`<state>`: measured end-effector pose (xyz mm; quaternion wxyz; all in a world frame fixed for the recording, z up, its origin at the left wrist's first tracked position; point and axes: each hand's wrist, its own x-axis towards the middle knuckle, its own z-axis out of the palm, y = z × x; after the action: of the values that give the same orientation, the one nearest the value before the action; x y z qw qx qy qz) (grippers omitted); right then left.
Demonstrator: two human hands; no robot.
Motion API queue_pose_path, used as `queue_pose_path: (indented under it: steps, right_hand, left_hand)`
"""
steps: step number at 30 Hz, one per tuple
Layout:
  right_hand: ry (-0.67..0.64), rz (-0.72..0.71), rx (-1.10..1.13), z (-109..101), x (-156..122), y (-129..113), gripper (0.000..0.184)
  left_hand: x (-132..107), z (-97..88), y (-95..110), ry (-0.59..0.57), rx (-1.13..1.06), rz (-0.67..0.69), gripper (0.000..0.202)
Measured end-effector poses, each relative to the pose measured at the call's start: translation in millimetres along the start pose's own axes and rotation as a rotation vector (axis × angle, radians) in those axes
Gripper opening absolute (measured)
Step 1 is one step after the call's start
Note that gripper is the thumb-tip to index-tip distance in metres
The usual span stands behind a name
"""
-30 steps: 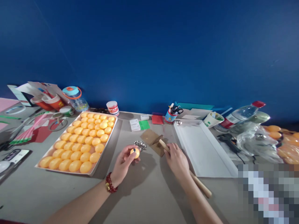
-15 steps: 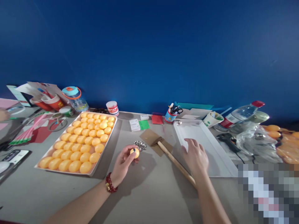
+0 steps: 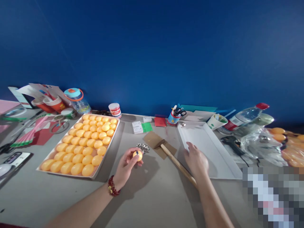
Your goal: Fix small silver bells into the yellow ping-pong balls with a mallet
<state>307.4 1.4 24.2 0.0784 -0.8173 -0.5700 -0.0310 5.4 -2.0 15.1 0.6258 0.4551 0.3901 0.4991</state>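
My left hand (image 3: 125, 166) pinches a small orange ball (image 3: 137, 155) with a dark mark on it, held just above the grey table. Right behind the ball lies a little heap of silvery metal bits (image 3: 142, 147). My right hand (image 3: 196, 161) rests with fingers spread on the near left edge of an empty white tray (image 3: 213, 148). A wooden mallet (image 3: 177, 163) lies on the table just left of that hand, its head on a brown card piece (image 3: 154, 141).
A white tray (image 3: 78, 144) packed with several orange balls sits at the left. Cups, a jar, a tape roll, paper scraps and a phone crowd the far left. A pen cup, bottle, plastic bags and more orange balls lie at the right.
My right hand let go of the mallet, which now lies on the table, and moved right onto the white tray's edge. The left hand kept the ball still.
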Motion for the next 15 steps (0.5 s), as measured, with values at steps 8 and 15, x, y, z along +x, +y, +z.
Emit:
queue_pose_path:
  steps: [8, 15]
  right_hand:
    - [-0.005, -0.43, 0.708, -23, -35, -53, 0.024]
    - [-0.763, -0.272, 1.637, -13, -79, -109, 0.04]
  left_hand:
    - [-1, -3.7, -6, -0.135, -0.025, 0.101, 0.031]
    - [-7, -7.2, -5, -0.15, 0.294, 0.382, 0.029]
